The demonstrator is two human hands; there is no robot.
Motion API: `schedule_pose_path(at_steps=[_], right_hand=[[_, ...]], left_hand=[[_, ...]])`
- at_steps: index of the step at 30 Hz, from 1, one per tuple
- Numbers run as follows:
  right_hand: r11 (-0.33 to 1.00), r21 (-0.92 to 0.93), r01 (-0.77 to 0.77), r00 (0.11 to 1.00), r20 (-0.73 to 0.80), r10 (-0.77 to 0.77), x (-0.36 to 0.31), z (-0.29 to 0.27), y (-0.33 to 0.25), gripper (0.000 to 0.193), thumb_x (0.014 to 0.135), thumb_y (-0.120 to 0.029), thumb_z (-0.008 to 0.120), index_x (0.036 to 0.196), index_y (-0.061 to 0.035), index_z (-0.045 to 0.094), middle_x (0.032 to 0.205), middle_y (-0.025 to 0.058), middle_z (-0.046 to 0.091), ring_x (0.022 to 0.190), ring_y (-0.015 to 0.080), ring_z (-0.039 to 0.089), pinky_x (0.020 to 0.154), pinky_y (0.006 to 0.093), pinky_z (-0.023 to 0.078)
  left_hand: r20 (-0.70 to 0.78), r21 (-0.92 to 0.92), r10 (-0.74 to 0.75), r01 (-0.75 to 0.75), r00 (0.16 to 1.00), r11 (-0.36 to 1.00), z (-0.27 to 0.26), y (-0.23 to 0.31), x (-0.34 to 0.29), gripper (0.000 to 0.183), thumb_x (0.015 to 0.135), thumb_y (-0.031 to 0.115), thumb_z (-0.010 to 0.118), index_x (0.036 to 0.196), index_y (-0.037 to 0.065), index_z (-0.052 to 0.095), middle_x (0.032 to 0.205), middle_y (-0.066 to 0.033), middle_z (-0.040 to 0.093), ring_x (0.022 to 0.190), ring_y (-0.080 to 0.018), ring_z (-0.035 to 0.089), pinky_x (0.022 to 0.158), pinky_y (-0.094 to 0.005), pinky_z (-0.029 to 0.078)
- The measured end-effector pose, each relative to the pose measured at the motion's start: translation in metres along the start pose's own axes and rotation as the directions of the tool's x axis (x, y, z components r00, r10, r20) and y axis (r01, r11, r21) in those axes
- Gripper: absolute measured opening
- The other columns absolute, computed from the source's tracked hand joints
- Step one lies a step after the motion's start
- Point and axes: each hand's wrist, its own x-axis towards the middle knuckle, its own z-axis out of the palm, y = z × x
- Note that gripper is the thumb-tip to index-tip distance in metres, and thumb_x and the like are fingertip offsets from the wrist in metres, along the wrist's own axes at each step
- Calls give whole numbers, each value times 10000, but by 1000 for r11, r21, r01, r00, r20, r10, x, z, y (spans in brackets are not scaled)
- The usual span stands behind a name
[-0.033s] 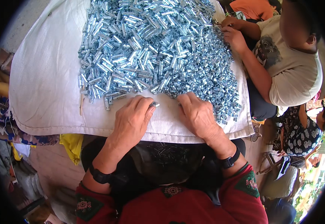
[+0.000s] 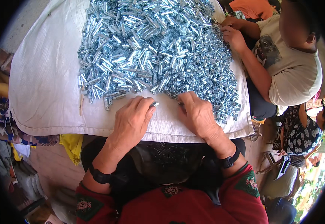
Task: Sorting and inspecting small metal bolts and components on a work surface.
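A shiny metal sleeve (image 2: 154,104) sticks out between the thumb and fingers of my left hand (image 2: 130,115), which is closed around it. To the right, my right hand (image 2: 198,114) is pinched just below the pile, and a bit of something small shows at its fingertips, too little to name. The two hands are apart, just above the white cloth. Ahead of them spreads a heap of long ridged metal sleeves (image 2: 128,48). It runs on the right into a heap of short metal rings (image 2: 207,74).
A white woven cloth (image 2: 46,86) covers the table. Below its near edge, a dark container (image 2: 166,156) with thin metal pieces sits at my lap. A co-worker (image 2: 293,71) in a light shirt reaches in from the right; other people are beyond. A thin stick (image 2: 81,104) lies left.
The sleeve in my left hand has tilted slightly. My right fingers have shifted a little, and the small thing at their tips shows more. The heaps look the same.
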Motion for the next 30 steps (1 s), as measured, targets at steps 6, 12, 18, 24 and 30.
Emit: schedule_pose_path(at_steps=[6, 12, 18, 24, 30], right_hand=[[515, 797, -315, 941, 193, 277, -5, -1, -3, 80, 816, -13, 593, 890, -3, 565, 801, 70, 618, 685, 138, 630, 546, 237, 475], [-120, 920, -372, 881, 391, 265, -2, -7, -14, 81, 819, -3, 602, 899, 11, 603, 772, 56, 620, 676, 128, 631, 509, 218, 469], [-205, 901, -383, 881, 423, 212, -2, -3, -13, 63, 842, -41, 587, 885, 4, 588, 788, 52, 613, 664, 118, 627, 498, 206, 474], [-236, 876, -421, 855, 470, 219, -1, -4, -14, 64, 839, -52, 597, 868, 2, 581, 770, 51, 606, 640, 117, 620, 491, 204, 467], [-189, 898, -397, 866, 435, 245, -2, 1, -16, 79, 819, -18, 615, 876, 13, 571, 739, 69, 604, 603, 125, 608, 473, 212, 466]], left_hand=[[67, -404, -287, 289, 956, 868, 7, 10, -5, 144, 823, 21, 599, 959, -2, 556, 823, -92, 590, 707, -145, 578, 552, -251, 432], [301, -790, -375, 450, 877, 417, 11, 8, -7, 153, 849, 67, 607, 983, -7, 598, 778, -3, 591, 611, -38, 516, 518, -178, 411], [359, -841, -345, 461, 867, 283, 15, 9, -10, 196, 858, 86, 600, 1012, -33, 580, 814, -32, 595, 609, -33, 518, 516, -173, 431], [340, -834, -355, 454, 871, 315, 12, 13, -8, 207, 862, 84, 597, 1028, -35, 572, 796, -35, 595, 611, -45, 530, 514, -174, 441], [381, -829, -369, 490, 847, 269, 11, 15, -11, 214, 879, 105, 579, 1044, -31, 565, 790, -57, 603, 599, -55, 541, 521, -185, 454]])
